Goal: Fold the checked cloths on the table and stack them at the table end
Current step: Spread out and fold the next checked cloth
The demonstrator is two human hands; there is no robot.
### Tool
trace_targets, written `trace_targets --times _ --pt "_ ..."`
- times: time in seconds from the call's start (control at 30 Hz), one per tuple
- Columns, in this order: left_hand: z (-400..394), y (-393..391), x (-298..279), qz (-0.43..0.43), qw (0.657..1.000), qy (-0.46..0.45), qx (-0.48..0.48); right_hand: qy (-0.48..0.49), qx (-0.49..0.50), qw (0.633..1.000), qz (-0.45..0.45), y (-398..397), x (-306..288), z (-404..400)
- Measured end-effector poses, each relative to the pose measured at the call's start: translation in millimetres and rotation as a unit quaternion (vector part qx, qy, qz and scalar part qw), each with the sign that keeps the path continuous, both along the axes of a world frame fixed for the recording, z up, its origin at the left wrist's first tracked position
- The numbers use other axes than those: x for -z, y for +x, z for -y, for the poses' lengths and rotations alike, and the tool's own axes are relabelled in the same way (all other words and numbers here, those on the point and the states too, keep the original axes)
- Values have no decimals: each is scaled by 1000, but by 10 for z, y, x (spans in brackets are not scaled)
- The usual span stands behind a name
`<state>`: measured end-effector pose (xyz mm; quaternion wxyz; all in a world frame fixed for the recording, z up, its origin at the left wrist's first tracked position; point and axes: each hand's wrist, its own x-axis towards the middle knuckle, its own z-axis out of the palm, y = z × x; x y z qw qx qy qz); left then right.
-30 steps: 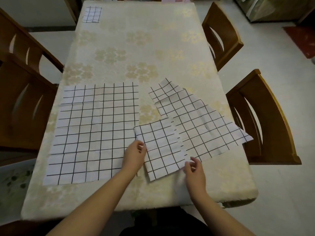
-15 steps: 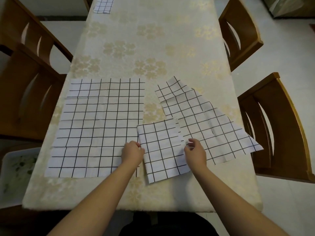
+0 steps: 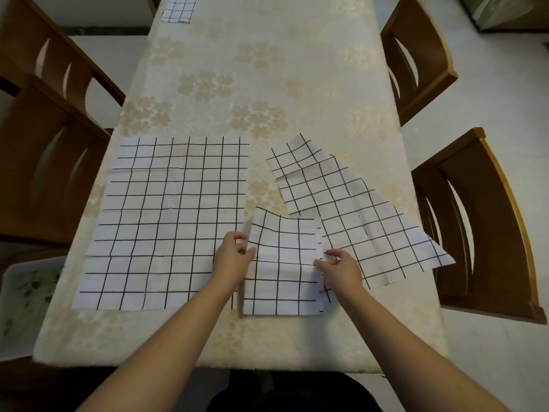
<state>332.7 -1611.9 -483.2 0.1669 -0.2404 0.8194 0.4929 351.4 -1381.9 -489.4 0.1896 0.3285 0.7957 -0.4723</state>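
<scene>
Folding the small cloth (image 3: pixel 282 263) is the step in hand: it lies near the front edge of the table (image 3: pixel 267 55), between a large cloth (image 3: pixel 166 221) spread flat on the left and a crooked cloth (image 3: pixel 350 209) lying at a slant on the right, whose lower edge it seems to overlap. The left hand (image 3: pixel 234 257) pinches the small cloth's left edge between thumb and fingers, and the right hand (image 3: pixel 338 264) pinches its right edge the same way — both closed on the fabric about halfway up its sides. The far edge bows and lifts a little off the table, while the near edge lies flat.

Far away at the other end of the table sits a folded cloth (image 3: pixel 179 8), small and square, likely the start of the stack.

The next move, as I judge it, calls for either one more fold or a lift — carrying this piece over to that far stack with its layers kept together, so it does not fall open. The two bigger cloths are not yet folded, so most of the job remains
</scene>
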Motion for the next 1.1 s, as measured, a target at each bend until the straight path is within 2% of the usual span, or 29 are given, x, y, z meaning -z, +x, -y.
trace_targets --times 0.1,0.23,0.33,0.43,0.5,0.57,0.63,0.77,0.9,1.1 --pt "51 -94 -64 -10 999 0 37 -7 -36 999 14 199 -23 6" --pt "104 -257 -245 -20 989 -22 145 47 -57 997 -13 398 -35 -21" --pt "122 -343 -399 -32 972 -35 232 80 -45 990 -111 342 -136 -31" --pt "100 -404 -544 -38 946 -43 320 94 -117 967 -207 170 -337 -5" --pt "63 -431 -627 -42 921 -53 384 66 -181 954 -229 32 -497 15" --pt "24 -442 -669 -41 901 -53 428 4 -212 955 -209 -87 -631 35" --pt "0 -435 -680 -44 895 -55 440 -14 -222 957 -187 -149 -691 55" --pt "69 -416 -643 -40 904 -76 419 -8 -189 963 -190 -175 -704 30" --pt "244 -393 -566 -10 879 -157 451 2 -169 967 -189 -190 -658 -101" --pt "411 -414 -486 8 903 -156 399 48 -186 966 -170 -261 -536 -341"
